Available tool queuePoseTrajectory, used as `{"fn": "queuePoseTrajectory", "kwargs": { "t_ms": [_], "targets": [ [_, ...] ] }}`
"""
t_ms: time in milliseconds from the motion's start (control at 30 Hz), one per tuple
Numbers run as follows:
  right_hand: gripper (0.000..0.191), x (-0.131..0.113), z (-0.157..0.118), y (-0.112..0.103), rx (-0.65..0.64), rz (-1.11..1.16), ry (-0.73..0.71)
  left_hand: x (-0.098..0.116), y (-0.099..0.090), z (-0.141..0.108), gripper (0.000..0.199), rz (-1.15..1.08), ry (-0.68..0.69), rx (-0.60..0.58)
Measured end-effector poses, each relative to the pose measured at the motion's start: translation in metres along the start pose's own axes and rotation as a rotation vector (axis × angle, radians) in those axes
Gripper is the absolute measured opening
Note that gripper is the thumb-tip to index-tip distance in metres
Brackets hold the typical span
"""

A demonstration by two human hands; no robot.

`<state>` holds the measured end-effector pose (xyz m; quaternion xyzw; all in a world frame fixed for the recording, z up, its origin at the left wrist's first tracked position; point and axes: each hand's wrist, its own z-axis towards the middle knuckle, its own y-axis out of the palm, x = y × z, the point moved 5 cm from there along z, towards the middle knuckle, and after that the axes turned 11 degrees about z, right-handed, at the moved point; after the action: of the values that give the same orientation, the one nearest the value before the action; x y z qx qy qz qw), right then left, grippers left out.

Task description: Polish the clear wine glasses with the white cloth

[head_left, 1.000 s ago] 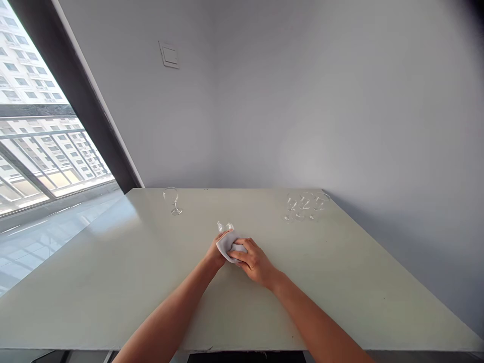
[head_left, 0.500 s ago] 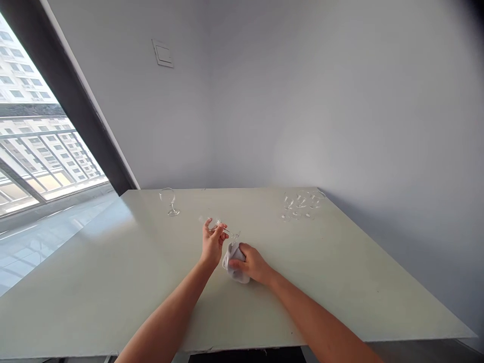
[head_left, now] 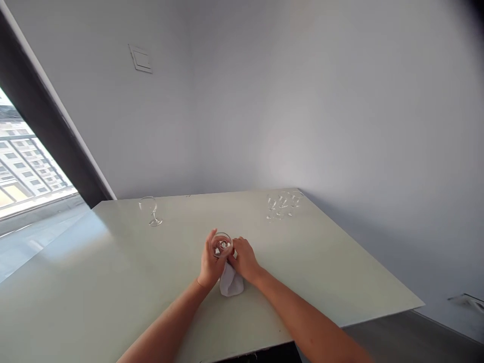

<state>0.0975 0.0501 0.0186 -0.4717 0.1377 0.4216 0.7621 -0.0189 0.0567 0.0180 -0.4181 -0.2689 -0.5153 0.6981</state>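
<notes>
My left hand (head_left: 210, 263) is closed around a clear stemmed glass (head_left: 222, 244) in the middle of the table, its round opening turned up toward me. Close against its right side is my right hand (head_left: 245, 259), fingers bent and closed on a white cloth (head_left: 231, 282). Most of the cloth hangs below the fingers, between the two wrists. The glass's lower part is hidden behind my fingers and the cloth.
One clear stemmed glass (head_left: 153, 212) stands at the table's back left. A small group of similar glasses (head_left: 283, 202) stands at the back right. The pale table (head_left: 325, 282) meets grey walls behind; a window (head_left: 30, 161) is at the left.
The glass has gone from lying sideways to having its opening face me. My right hand has moved up beside the left, with the cloth now hanging beneath. The view has swung right.
</notes>
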Motion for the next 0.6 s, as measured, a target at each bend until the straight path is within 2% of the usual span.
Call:
{"fn": "queuePoseTrajectory", "kwargs": {
  "t_ms": [100, 200, 267, 367, 467, 600],
  "targets": [
    [0.013, 0.004, 0.003, 0.007, -0.055, -0.101, 0.070, 0.002, 0.009, -0.006, 0.058, 0.100, 0.026, -0.047],
    [0.018, 0.020, 0.011, 0.003, -0.112, -0.097, 0.191, 0.003, 0.011, -0.005, 0.063, 0.202, 0.041, -0.050],
    [0.022, 0.040, 0.019, -0.006, -0.118, -0.092, 0.325, -0.001, 0.014, -0.004, 0.064, 0.266, 0.020, -0.096],
    [0.025, 0.074, 0.032, -0.024, -0.072, -0.134, 0.486, -0.012, 0.021, -0.003, 0.059, 0.355, -0.050, -0.227],
    [0.024, 0.106, 0.041, -0.039, -0.018, -0.174, 0.593, -0.021, 0.026, -0.004, 0.049, 0.382, -0.096, -0.319],
    [0.022, 0.137, 0.048, -0.050, 0.008, -0.187, 0.680, -0.023, 0.027, -0.003, 0.042, 0.376, -0.108, -0.352]
  ]
}}
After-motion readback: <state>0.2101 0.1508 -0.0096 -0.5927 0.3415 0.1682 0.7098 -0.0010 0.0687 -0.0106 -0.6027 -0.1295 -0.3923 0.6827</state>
